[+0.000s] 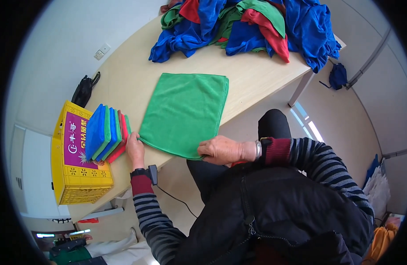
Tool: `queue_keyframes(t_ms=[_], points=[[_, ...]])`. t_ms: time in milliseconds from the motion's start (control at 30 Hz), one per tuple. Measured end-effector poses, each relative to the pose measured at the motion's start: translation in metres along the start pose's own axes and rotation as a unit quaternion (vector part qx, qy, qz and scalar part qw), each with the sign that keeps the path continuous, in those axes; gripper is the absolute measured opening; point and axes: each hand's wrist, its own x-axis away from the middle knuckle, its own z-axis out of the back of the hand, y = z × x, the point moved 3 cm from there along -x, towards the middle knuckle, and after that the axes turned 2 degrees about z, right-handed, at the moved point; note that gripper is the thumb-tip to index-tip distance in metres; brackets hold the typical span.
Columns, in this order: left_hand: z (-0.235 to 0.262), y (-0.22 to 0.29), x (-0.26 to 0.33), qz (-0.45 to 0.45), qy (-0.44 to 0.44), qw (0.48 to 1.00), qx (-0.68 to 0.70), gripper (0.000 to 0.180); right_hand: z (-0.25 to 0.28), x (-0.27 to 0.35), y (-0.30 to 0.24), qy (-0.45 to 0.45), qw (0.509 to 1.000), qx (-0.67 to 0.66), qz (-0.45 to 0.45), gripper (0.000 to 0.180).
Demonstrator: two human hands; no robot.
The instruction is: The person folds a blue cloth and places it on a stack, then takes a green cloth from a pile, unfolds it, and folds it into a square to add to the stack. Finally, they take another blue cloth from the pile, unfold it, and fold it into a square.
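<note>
A green cloth [183, 112] lies spread flat on the pale wooden table [124, 75], folded once into a rectangle. My left hand [135, 149] pinches its near left corner at the table's edge. My right hand [221, 149] grips its near right corner, fingers curled over the hem. To the left of my left hand stands a row of folded cloths [107, 132], blue, green and red, set on edge side by side.
A big heap of unfolded blue, green and red cloths [247, 24] covers the table's far end. A yellow plastic crate [75, 168] stands at the table's left end. A black bag [84, 89] lies beyond the table, and a blue cloth [338, 76] lies on the floor at right.
</note>
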Motion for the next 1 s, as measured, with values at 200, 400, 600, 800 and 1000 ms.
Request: queue_keyframes(t_ms=[200,400,600,800,1000], points=[[-0.02,0.002,-0.058,-0.017,-0.025,0.998,-0.064,0.014,-0.024,-0.027,0.003,0.0,0.998,-0.052,-0.018,0.011],[-0.019,-0.032,-0.086,0.002,-0.024,0.991,-0.132,0.014,-0.029,-0.065,-0.018,-0.019,0.966,-0.256,0.025,0.012],[-0.019,0.07,-0.057,-0.08,-0.032,0.996,-0.001,0.018,0.057,-0.057,0.082,0.172,0.957,0.226,-0.054,0.033],[-0.018,0.098,0.017,-0.119,-0.006,0.992,-0.044,0.046,0.047,-0.026,0.083,0.1,0.951,0.286,-0.054,0.035],[0.011,0.093,-0.011,-0.061,-0.138,0.982,-0.115,0.047,0.056,-0.007,0.06,-0.072,0.965,0.237,-0.089,0.033]])
